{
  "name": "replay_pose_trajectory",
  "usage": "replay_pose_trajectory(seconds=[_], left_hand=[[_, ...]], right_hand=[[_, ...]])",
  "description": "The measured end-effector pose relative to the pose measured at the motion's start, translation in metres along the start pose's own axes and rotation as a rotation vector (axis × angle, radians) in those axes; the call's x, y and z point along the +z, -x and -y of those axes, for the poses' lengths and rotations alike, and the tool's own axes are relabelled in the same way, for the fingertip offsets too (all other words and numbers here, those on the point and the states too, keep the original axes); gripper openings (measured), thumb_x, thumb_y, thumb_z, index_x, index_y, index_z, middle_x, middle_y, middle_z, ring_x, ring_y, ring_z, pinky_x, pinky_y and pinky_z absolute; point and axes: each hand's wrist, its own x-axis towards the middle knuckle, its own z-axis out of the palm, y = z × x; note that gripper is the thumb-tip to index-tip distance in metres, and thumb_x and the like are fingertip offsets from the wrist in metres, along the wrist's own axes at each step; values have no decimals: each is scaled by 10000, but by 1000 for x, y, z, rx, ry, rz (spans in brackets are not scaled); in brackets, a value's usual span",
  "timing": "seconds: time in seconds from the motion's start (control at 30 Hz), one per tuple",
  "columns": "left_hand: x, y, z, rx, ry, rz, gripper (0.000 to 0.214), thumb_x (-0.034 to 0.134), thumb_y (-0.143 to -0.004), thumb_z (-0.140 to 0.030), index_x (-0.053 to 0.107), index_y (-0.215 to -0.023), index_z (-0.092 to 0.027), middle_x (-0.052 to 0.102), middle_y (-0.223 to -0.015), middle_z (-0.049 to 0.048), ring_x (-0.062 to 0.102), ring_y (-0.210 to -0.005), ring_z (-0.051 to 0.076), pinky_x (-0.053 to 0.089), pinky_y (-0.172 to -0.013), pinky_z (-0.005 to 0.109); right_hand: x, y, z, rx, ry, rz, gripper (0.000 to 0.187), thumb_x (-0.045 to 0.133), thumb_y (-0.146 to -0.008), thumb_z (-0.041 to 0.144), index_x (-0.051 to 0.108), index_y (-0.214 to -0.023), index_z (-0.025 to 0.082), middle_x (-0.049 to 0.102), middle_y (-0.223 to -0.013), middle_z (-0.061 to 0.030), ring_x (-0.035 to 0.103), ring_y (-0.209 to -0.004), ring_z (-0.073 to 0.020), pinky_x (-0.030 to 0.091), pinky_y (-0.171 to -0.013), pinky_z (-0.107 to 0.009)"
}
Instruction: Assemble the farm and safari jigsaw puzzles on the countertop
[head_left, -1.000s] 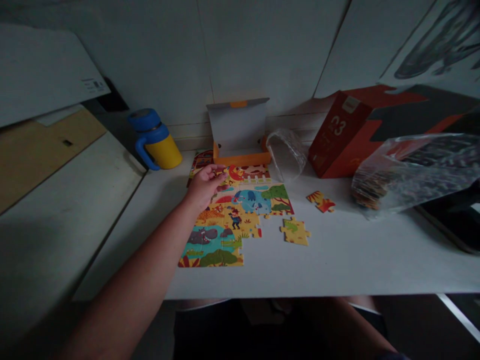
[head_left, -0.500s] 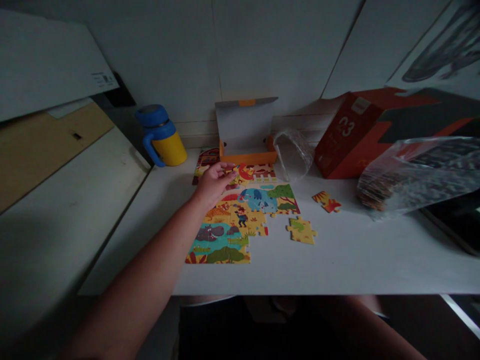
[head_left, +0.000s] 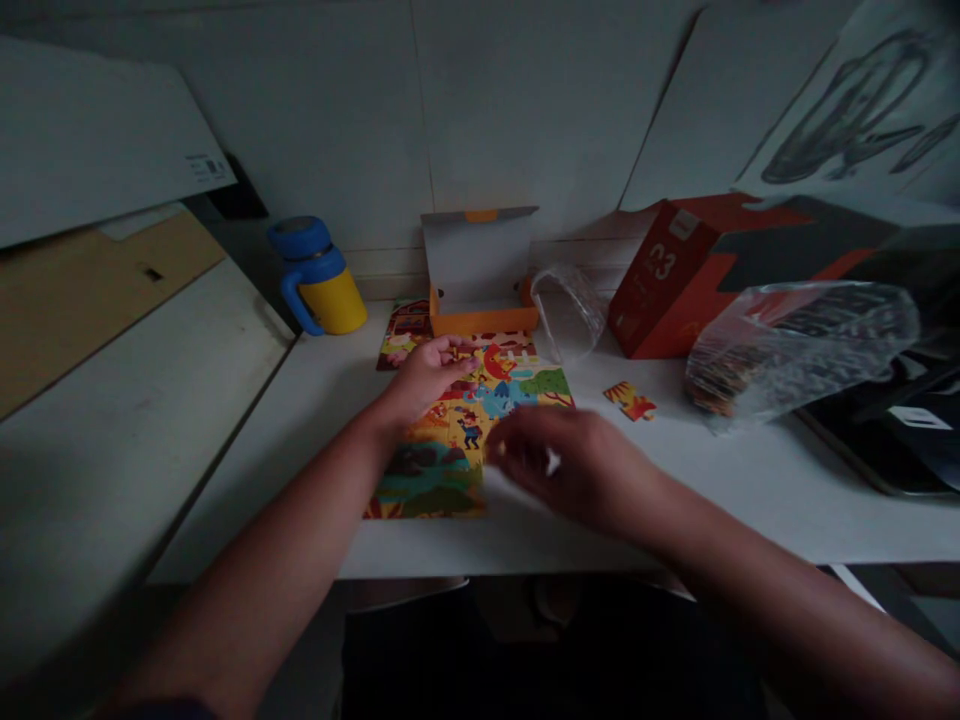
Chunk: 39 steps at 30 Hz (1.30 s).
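My left hand (head_left: pixel 439 372) rests on the upper part of a partly joined animal jigsaw puzzle (head_left: pixel 435 500), fingers loosely bent and thumb apart. Nothing plainly shows in its grasp. Over the puzzle's right edge, my right hand (head_left: pixel 570 455) is smeared by motion. Its fingers are curled together, and what they hold, if anything, I cannot make out. The hand covers the spot where a loose yellow piece lay. Right of the puzzle lie orange and yellow puzzle pieces (head_left: pixel 631 400).
Behind the puzzle stands an opened orange box (head_left: pixel 484 322), with a clear plastic wrapper (head_left: pixel 570 315) beside it. A blue and yellow mug (head_left: pixel 330 290) is at back left. A red box (head_left: pixel 652 290) and a plastic-wrapped bundle (head_left: pixel 795 345) occupy the right side.
My right hand has come up from below the table edge to the puzzle's right side, covering the loose yellow piece's spot. My left hand stays on the puzzle. The view has shifted slightly.
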Motion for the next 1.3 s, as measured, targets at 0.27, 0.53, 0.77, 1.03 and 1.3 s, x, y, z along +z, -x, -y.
replay_pose_trajectory(seconds=[0.27, 0.53, 0.77, 1.03, 1.3], left_hand=[[11, 4, 5, 48, -5, 80, 475, 945, -686, -360, 720, -1046, -148, 762, -939, 56, 699, -790, 162, 647, -715, 332], [-1, -4, 2, 53, 116, -135, 426, 927, -701, -297, 676, -1018, -163, 745, -1004, 57, 691, -887, 169, 637, -680, 284], [-3, -4, 1, 51, 99, -149, 420, 936, -680, -297, 681, -985, -161, 749, -997, 51, 688, -863, 157, 625, -676, 268], [-7, -9, 7, 62, 71, -137, 480, 954, -646, -346, 691, -1003, -163, 745, -1001, 54, 694, -872, 171, 633, -675, 294], [-7, -9, 8, 59, 64, -142, 444, 941, -668, -309, 705, -1013, -158, 753, -1019, 70, 693, -871, 177, 638, -665, 303]], right_hand=[[11, -39, -87, 271, -136, -150, 313, 771, -902, 398, 707, -1155, 225, 667, -743, 13, 599, -623, -147, 450, -578, -271], [-5, -23, -101, 582, -865, -25, 385, 839, -806, 508, 605, -947, 237, 756, -862, -41, 692, -715, -162, 567, -652, -291], [-9, -19, -102, 570, -709, 44, 389, 866, -767, 410, 605, -1007, 248, 754, -906, -27, 717, -713, -168, 542, -563, -257], [-17, -14, -96, 548, -416, 449, 225, 731, -867, 302, 691, -1082, 247, 785, -844, -29, 751, -691, -198, 575, -587, -283], [-12, -15, -98, 473, -88, 415, 101, 714, -819, 267, 725, -915, 242, 784, -806, -9, 719, -689, -194, 507, -580, -279]])
